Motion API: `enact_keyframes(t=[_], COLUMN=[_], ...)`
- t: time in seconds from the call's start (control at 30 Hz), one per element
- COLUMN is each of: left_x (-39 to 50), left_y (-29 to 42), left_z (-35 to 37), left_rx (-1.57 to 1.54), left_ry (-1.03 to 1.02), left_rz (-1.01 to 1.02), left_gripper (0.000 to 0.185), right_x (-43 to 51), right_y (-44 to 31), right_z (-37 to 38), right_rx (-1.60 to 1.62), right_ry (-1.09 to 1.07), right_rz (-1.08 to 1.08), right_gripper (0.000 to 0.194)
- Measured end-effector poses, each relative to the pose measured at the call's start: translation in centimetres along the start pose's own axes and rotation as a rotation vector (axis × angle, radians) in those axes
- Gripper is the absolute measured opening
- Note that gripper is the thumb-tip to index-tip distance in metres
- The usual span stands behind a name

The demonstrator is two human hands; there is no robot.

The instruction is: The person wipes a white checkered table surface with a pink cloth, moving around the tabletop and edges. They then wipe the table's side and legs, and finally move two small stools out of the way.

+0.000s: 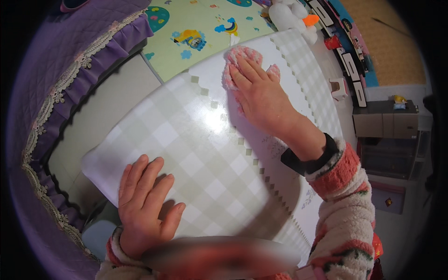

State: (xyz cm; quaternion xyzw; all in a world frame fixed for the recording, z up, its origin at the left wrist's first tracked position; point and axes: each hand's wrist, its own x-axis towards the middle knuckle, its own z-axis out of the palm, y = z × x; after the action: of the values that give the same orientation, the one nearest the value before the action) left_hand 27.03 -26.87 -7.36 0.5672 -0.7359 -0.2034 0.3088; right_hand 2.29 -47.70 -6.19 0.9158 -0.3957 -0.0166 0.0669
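Observation:
A table with a glossy white and grey checked cover [196, 140] lies before me. Near its far edge my right hand [262, 98] presses on a fluffy pink and white cloth [244, 54], which bunches out past the fingers and beside the thumb. My left hand [147, 203] rests on the cover at the near left, fingers spread, holding nothing. Under my right wrist a black object [292, 161] shows, partly hidden by the sleeve.
A purple ruffled cover with lace trim [80, 63] curves along the left. Beyond the table are a green play mat [210, 21], a white plush toy with an orange part [288, 17], a small white stool [338, 89] and a grey cabinet [385, 120].

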Motion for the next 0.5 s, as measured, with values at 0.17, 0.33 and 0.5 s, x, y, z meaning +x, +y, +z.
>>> enact_keyframes(t=[0.17,0.33,0.5], left_x=[0.0,-0.1,-0.1], left_y=[0.1,0.0,0.0], left_z=[0.0,0.0,-0.1], left_rx=[0.003,-0.014,0.020], left_ry=[-0.007,-0.029,-0.033], left_rz=[0.005,0.004,0.006], left_gripper=[0.038,0.040,0.039], right_x=[0.6,0.3,0.6], right_y=[-0.1,-0.8,-0.5], right_z=[-1.0,-1.1,-1.1], right_rx=[0.158,-0.024,0.019], right_ry=[0.000,-0.112,-0.050], right_rz=[0.167,-0.045,0.085], right_gripper=[0.049,0.048,0.046])
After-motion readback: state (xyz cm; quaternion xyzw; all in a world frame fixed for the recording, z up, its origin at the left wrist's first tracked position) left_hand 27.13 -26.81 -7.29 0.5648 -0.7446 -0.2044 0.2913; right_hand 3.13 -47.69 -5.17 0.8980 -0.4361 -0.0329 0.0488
